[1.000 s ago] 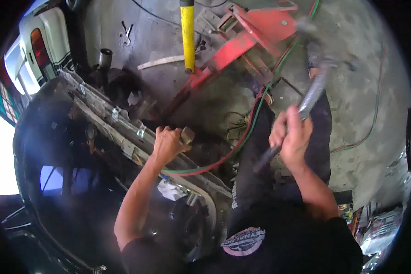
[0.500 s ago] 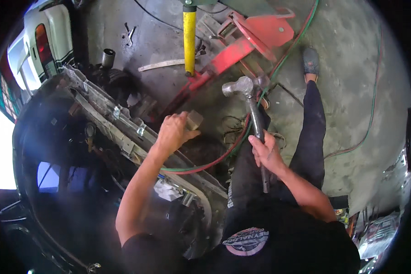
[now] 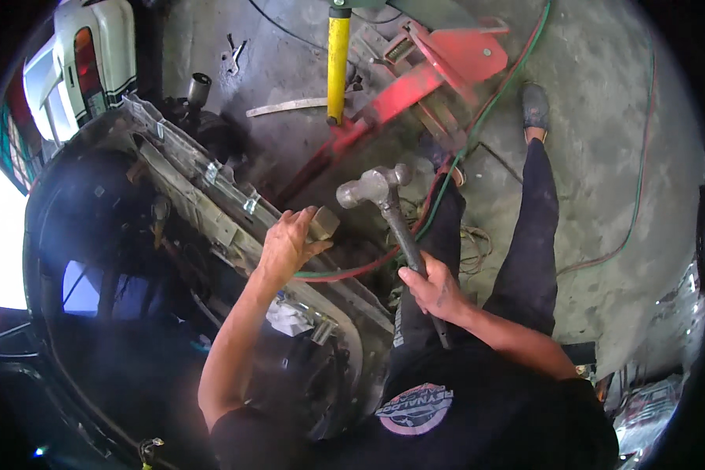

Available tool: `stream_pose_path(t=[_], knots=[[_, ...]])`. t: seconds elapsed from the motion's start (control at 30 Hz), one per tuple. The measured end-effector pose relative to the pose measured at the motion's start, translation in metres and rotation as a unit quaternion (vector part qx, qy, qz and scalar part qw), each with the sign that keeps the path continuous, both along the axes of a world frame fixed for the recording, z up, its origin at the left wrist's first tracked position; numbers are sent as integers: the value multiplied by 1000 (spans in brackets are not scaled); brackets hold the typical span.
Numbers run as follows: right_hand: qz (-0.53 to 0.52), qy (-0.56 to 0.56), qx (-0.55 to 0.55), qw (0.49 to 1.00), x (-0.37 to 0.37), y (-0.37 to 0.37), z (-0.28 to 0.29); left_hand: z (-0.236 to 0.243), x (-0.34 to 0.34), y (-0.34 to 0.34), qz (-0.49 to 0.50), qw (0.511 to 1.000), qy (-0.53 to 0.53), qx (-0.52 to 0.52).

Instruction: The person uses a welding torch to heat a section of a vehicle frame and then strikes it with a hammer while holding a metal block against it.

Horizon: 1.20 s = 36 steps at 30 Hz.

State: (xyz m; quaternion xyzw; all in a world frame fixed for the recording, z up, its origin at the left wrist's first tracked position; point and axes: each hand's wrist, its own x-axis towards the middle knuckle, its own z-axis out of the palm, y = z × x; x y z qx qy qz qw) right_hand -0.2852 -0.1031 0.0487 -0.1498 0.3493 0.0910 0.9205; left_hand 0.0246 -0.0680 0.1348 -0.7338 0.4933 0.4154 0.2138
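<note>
I see the beam [image 3: 229, 193] slanting past the red jack [image 3: 403, 98]. My right hand [image 3: 431, 290] has its fingers wrapped round the hammer [image 3: 402, 233], head apart from the block [image 3: 323, 224]. My left hand [image 3: 283, 244] curls its fingers about that block; beam contact I can't tell. A skewed swing could crush those fingers.

Block [image 3: 323, 224]: left hand [image 3: 288, 239] covers its left side; a narrow gap shows toward the hammer [image 3: 376, 186].
Looped hose [image 3: 352, 271]: crosses the metal beam [image 3: 186, 153], in the way below the block.
Red frame [image 3: 403, 98]: stands in the way ahead, with the yellow pole [image 3: 338, 70].
Floor [image 3: 595, 180]: room to pass right of the right leg [image 3: 531, 211].
</note>
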Motion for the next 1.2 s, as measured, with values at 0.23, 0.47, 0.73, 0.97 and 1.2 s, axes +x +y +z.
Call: stream_pose_path(t=[0.23, 0.47, 0.73, 0.97, 1.2], knots=[[31, 8, -184, 982, 6, 34, 0, 0, -4, -1, 13, 999, -27, 13], [-112, 37, -27, 993, -17, -25, 15, 3, -7, 2, 46, 998, -46, 18], [-151, 57, -152, 975, -4, 26, -11, -3, -8, -3, 41, 998, -48, 14], [-15, 86, -89, 992, -30, -15, -28, -2, -17, 3, 37, 996, -74, 41], [-89, 90, -68, 990, -27, -39, -25, 14, 25, -49, 137, 986, -43, -82]])
